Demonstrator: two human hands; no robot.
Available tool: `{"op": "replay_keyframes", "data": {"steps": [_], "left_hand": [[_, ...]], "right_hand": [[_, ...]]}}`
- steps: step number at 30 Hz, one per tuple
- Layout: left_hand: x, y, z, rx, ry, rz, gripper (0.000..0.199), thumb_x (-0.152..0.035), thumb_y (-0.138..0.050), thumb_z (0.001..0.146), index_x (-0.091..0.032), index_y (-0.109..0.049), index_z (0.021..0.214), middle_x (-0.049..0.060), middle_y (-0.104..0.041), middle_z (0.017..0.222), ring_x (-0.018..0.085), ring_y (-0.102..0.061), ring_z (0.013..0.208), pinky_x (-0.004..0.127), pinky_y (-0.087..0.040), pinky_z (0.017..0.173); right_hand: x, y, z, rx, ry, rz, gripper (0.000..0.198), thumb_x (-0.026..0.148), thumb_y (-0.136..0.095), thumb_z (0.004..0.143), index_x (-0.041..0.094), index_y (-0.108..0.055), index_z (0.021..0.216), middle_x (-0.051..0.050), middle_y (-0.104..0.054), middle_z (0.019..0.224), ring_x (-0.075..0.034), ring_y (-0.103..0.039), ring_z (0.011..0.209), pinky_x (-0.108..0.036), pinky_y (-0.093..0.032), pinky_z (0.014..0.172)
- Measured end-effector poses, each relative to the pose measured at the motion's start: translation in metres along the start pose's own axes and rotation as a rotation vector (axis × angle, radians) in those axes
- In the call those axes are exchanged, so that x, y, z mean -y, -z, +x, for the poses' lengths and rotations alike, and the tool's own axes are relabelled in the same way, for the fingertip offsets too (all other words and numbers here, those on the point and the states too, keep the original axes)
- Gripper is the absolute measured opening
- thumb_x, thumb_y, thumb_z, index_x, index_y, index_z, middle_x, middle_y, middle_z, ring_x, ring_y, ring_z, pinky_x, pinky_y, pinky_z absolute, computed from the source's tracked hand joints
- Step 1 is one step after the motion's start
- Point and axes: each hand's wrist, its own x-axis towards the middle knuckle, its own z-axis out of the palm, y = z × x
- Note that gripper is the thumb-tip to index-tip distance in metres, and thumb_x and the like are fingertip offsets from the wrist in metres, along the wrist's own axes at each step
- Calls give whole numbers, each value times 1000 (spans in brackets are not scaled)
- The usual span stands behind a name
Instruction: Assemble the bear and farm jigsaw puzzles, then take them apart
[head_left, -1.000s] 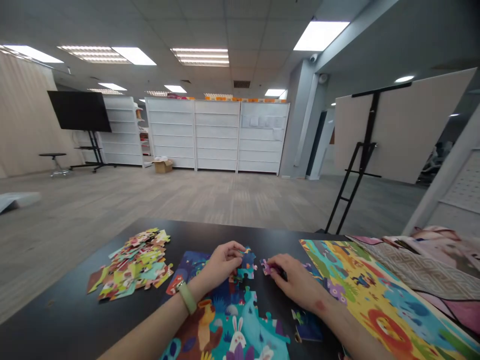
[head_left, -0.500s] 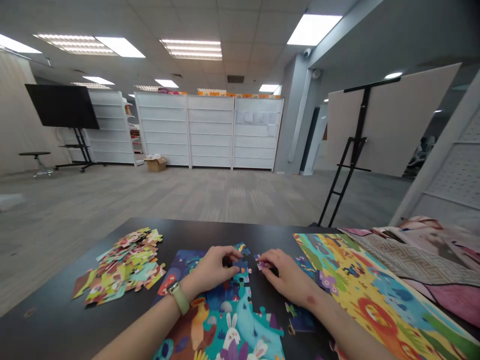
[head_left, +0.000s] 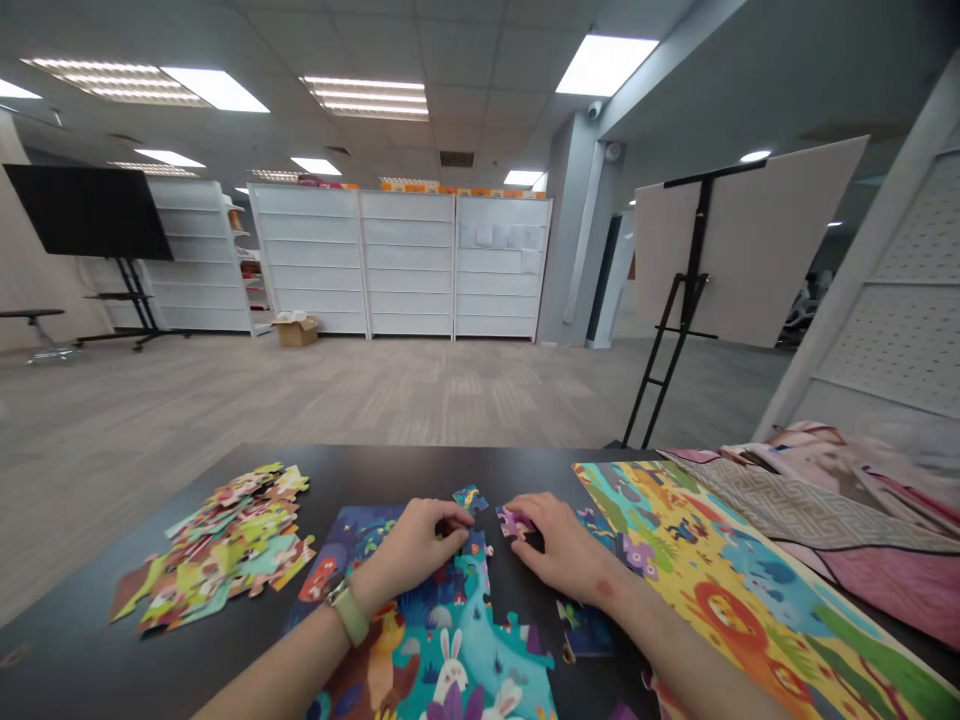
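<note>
My left hand (head_left: 424, 545) rests over the upper right part of a partly assembled jigsaw puzzle (head_left: 420, 640), which shows rabbits and a bear in blue and teal. Its fingers are curled, with thumb and index tips a little apart at the puzzle's edge, and no piece shows between them. To the right, my right hand (head_left: 559, 545) has a purple puzzle piece (head_left: 514, 522) between thumb and index finger, low over the table and apart from the puzzle. A loose blue puzzle piece with yellow (head_left: 470, 497) lies just beyond the left fingertips.
A heap of yellow-green puzzle pieces (head_left: 225, 550) lies on the left of the dark table (head_left: 390, 465). Dark blue pieces (head_left: 589, 630) sit by my right forearm. Farther right is a bright animal picture (head_left: 720, 570), with patterned cloth (head_left: 817, 500) beyond it.
The whole view has shifted, so things appear farther left. More of the purple piece shows by my right fingers. Both hands stay nearly in place over the table.
</note>
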Motion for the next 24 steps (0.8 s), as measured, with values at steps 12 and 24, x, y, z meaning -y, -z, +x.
{"op": "replay_keyframes", "data": {"steps": [12,24], "left_hand": [[-2,8,-6,104,-198,197,16,-19,-71,78,-22,-74,93,4,-69,100,23,-60,98,31,-46,88],[-5,16,-7,151,-198,189,37,-17,-70,73,-23,-64,109,5,-66,107,25,-59,103,36,-45,95]], "right_hand": [[6,10,0,32,39,30,26,16,-61,76,22,-66,100,-4,-68,99,-22,-61,93,-35,-47,84],[22,5,-2,96,123,148,17,15,-67,74,25,-74,86,-3,-64,105,-19,-61,97,-33,-48,89]]}}
